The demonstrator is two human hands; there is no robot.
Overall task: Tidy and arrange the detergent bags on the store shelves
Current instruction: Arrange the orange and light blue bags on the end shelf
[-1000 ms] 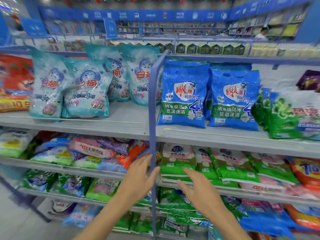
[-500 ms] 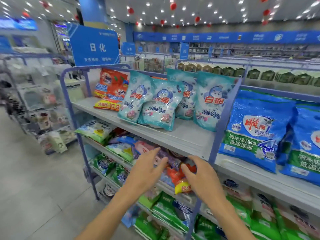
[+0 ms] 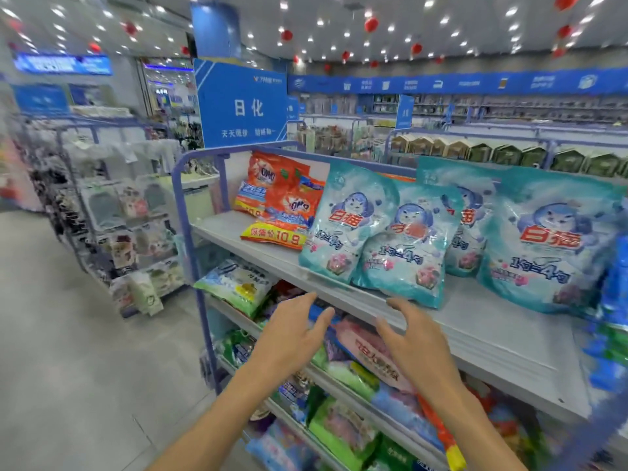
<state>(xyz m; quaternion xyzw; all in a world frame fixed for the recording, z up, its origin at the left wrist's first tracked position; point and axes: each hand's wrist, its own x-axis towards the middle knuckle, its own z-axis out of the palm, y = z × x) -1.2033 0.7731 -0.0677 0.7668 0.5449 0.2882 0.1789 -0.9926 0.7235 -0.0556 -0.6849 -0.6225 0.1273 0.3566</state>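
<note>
Store aisle w/ grey floor (image 3: 85, 334), ceiling spotlights and red hanging lanterns. One blue sign (image 3: 243, 103) rises behind the left end of a blue-framed shelf unit (image 3: 185, 232).

On the top shelf (image 3: 492, 338) stand four teal detergent bags (image 3: 343, 222), upright and leaning back. Two overlap side by side nr the front edge at ctr, a third shows from behind them, and the fourth, largest in view, stands to their right.

At the shelf's back-left corner are two orange bags (image 3: 292, 209), one in front of the other. A yellow price strip (image 3: 275, 234) on the front bag reaches toward the front edge. A possible further bag behind them is unclear.

Blue bags (image 3: 615, 290) at the shelf's right end are blurred, count not readable.

Lower shelves (image 3: 339, 379) are packed w/ mixed bags lying flat: green, pink, blue and orange, too many and too blurred to count. One green-white bag (image 3: 238, 283) juts out at the left end of the 2nd shelf.

Two bare hands reach in below the top shelf's front edge. The left hand (image 3: 292, 331) and right hand (image 3: 414, 345) face each other w/ fingers loosely spread, and neither grips anything. The right hand's fingertips (image 3: 390, 302) sit just under the 2nd teal bag's bottom corner; contact can't be told.
</note>
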